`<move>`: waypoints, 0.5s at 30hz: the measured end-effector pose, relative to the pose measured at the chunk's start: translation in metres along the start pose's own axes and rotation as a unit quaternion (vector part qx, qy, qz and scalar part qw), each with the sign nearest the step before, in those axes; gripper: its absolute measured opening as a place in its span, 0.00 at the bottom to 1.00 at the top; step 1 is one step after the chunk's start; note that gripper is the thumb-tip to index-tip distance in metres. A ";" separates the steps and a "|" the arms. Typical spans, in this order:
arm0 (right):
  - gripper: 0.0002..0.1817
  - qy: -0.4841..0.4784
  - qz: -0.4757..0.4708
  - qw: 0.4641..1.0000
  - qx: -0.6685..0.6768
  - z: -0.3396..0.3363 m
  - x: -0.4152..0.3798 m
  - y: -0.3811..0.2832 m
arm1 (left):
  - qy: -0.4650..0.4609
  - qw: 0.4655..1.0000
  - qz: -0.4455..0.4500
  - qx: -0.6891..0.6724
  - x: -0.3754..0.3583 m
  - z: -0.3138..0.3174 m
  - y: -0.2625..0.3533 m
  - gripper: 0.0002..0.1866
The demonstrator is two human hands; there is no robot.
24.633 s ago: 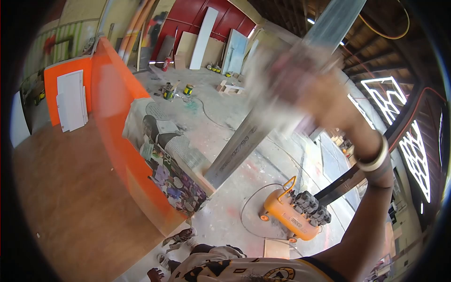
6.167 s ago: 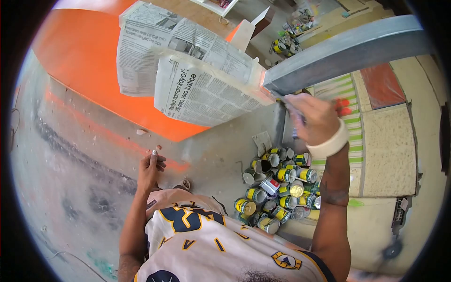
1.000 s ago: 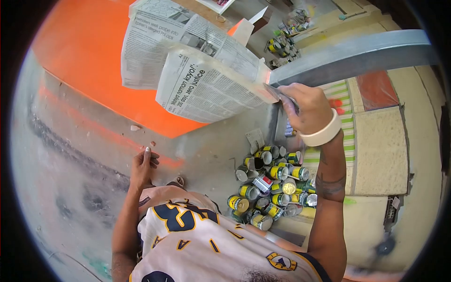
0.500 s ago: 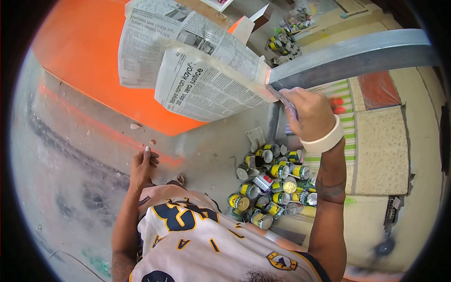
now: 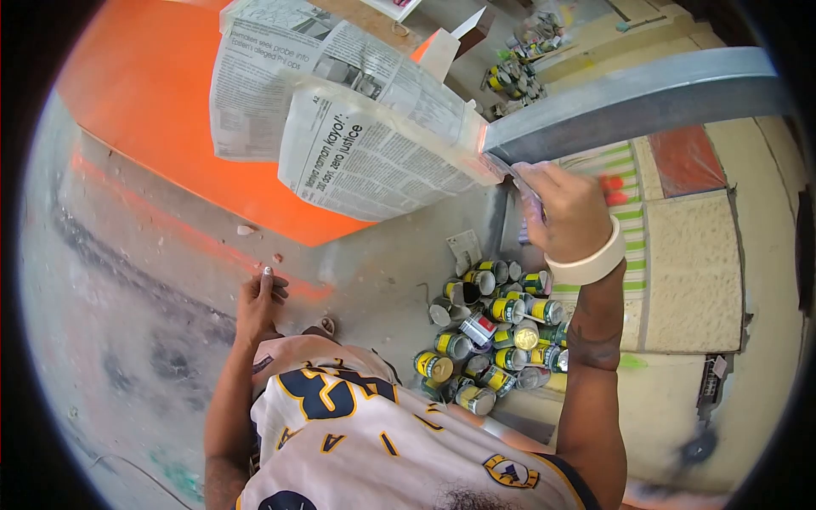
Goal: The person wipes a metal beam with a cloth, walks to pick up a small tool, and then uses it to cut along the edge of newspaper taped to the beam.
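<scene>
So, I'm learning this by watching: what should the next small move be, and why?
Probably a short, light stroke of the thin flat tool in the right hand along the grey metal beam, away from the printed white newspaper: the tool's tip is at the beam's end, beside the paper's edge, which a stray stroke might tear.

Front newspaper sheet (image 5: 382, 170) headed "Mahiya naman kayo!': 200 days, zero justice", marked "A2", rear newspaper sheet (image 5: 259, 93) reading "seek probe into", white jersey (image 5: 382, 467), numeral "3"
</scene>
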State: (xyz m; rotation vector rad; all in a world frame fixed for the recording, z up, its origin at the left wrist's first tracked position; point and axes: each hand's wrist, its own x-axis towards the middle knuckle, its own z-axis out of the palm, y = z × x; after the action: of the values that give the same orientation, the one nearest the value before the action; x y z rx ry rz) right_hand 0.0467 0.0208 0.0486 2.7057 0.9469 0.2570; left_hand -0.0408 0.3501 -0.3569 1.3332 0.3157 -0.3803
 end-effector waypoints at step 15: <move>0.20 -0.004 -0.004 1.000 0.011 0.003 0.001 0.004 | 0.012 1.000 0.004 0.009 -0.003 0.005 0.006 0.28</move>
State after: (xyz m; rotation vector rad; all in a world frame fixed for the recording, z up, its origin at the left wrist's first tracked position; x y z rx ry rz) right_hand 0.0506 0.0179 0.0469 2.7197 0.9642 0.2358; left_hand -0.0414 0.3463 -0.3493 1.3576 0.3277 -0.3616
